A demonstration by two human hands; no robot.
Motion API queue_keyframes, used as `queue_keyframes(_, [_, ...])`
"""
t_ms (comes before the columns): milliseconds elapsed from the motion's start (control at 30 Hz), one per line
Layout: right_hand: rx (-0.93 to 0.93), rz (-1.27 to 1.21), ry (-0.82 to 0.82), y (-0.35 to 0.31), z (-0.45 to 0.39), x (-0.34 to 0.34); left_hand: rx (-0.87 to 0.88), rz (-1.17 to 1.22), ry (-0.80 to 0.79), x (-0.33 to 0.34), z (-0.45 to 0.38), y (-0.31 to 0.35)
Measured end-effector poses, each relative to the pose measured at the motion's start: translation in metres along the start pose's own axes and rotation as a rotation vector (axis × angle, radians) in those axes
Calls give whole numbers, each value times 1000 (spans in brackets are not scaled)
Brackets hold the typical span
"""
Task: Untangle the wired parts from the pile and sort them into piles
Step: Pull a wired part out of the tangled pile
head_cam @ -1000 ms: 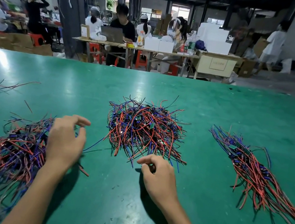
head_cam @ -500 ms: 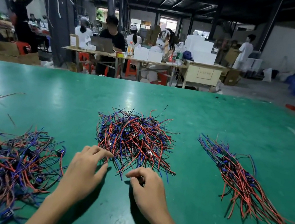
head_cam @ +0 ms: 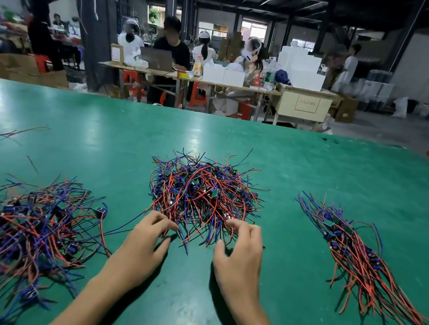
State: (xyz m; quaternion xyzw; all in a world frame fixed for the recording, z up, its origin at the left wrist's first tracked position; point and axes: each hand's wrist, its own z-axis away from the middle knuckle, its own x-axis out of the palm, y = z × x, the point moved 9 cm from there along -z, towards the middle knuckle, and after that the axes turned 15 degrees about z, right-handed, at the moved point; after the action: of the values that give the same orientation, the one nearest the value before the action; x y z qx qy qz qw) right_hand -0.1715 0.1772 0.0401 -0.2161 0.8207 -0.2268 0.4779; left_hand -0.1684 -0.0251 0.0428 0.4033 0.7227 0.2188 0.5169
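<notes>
Head view: both hands' fingers [head_cam: 165, 222] spread, touching tangled wire pile [head_cam: 203, 189].

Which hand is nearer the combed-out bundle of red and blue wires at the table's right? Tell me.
Right. The right hand lies between the middle tangle and that bundle; the left hand is farther away.

Red-and-blue wired parts [head_cam: 202, 191], green table [head_cam: 321, 167]

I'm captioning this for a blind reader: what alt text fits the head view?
Two bare hands, the left hand and right hand, reach into the near edge of the middle pile of tangled red and blue wired parts on a green table. A loose left pile and a straighter right pile flank it.
</notes>
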Motion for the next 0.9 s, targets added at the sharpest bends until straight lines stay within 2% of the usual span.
queue_keyframes(133, [97,72,-60,16,-11,3,-31,2,63,-6,2,-3])
queue_keyframes(233, [108,128,-82,25,-17,4,-22,-125,124,-12,2,0])
queue_keyframes(333, [102,188,-97,27,-21,4,-2,-148,166,-14,2,6])
queue_keyframes(500, [165,245,-106,32,-23,1,54,-156,156,-8,2,13])
queue_keyframes(600, [161,221,-40,26,-20,-10,65,-165,145,-4,3,14])
queue_keyframes(800, [-78,151,163,-2,-12,-28,77,-156,172,-7,2,19])
queue_keyframes(900, [-28,108,177,4,-15,-31,101,-145,172,-6,2,25])
